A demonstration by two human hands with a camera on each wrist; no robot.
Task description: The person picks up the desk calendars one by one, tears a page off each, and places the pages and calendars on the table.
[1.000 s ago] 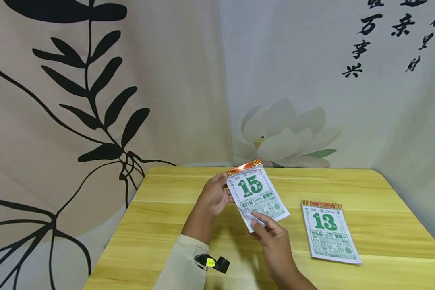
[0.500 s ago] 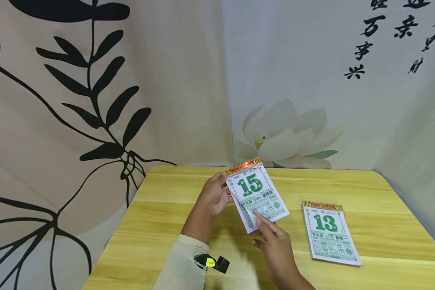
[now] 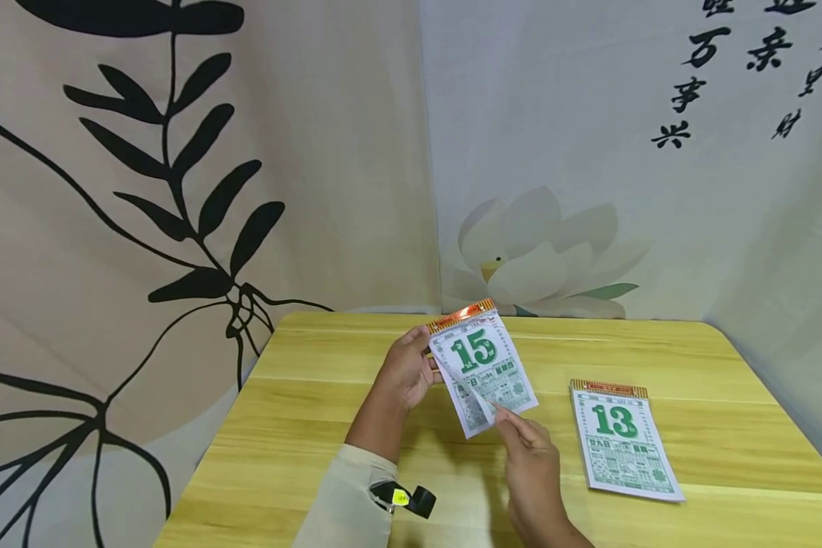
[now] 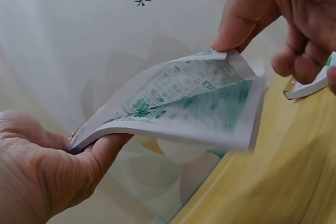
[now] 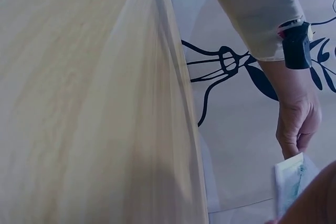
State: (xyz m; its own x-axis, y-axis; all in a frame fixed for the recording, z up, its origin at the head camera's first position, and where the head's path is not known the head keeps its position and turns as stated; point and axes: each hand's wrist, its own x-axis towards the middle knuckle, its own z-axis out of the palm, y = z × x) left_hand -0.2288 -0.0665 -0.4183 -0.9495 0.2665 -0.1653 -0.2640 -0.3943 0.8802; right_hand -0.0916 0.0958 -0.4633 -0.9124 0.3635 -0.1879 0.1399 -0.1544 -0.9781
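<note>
My left hand (image 3: 407,369) grips a tear-off calendar (image 3: 476,350) by its upper left edge, near the red-and-gold header. The calendar is tilted above the table, with a green 15 on its top page. With thumb and fingertips, my right hand (image 3: 533,460) pinches the lower part of the top page. In the left wrist view, that page (image 4: 189,80) is lifted and bent away from the sheets beneath, and printed green text shows in the gap. The right wrist view catches only an edge of the calendar (image 5: 289,179), beside my left hand (image 5: 299,124).
A second tear-off calendar (image 3: 630,445), showing 13, lies flat on the wooden table (image 3: 740,426) to the right of my right hand. Behind the table hangs a pale curtain (image 3: 342,190) with black plants, a lotus and dark characters. A black strap device (image 3: 421,501) sits on my left sleeve.
My right hand has shifted slightly right and pulled the top page's lower left part up and across, exposing more of the sheet below. The left hand has barely moved.
</note>
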